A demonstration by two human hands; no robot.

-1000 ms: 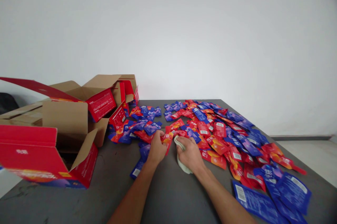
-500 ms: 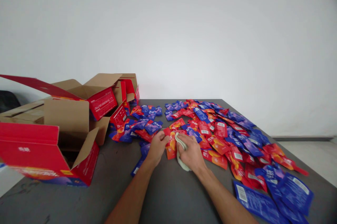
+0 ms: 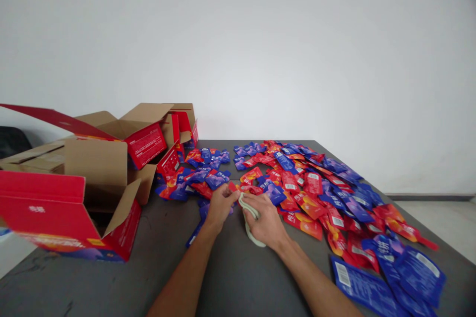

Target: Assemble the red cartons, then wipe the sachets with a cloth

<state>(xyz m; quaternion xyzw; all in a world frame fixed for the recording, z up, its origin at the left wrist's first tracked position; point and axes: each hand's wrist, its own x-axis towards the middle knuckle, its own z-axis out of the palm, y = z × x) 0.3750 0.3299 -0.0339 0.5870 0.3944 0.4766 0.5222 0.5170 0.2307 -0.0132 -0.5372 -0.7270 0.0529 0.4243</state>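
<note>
My left hand (image 3: 220, 208) pinches the corner of a red pouch (image 3: 232, 187) between thumb and fingertips. Most of that pouch is hidden behind my hands. Wrapped in the fingers of my right hand (image 3: 263, 218) is a folded pale cloth (image 3: 250, 230), its upper end at the pouch and its lower end hanging down towards the tabletop. Both hands are close together over the middle of the dark table (image 3: 238, 272). Just beyond my right hand lies a blue pouch (image 3: 273, 191), and an orange-red pouch (image 3: 303, 225) lies to its right.
Many red and blue pouches (image 3: 314, 183) are heaped along the right side. A smaller group (image 3: 201, 175) lies left of centre. Open red cardboard boxes (image 3: 48, 203) with raised flaps stand on the left. A white wall (image 3: 238, 49) rises behind the table.
My right hand has moved slightly left and down with the cloth, nearer my left hand. The held pouch, visible between the hands before, is now mostly covered.
</note>
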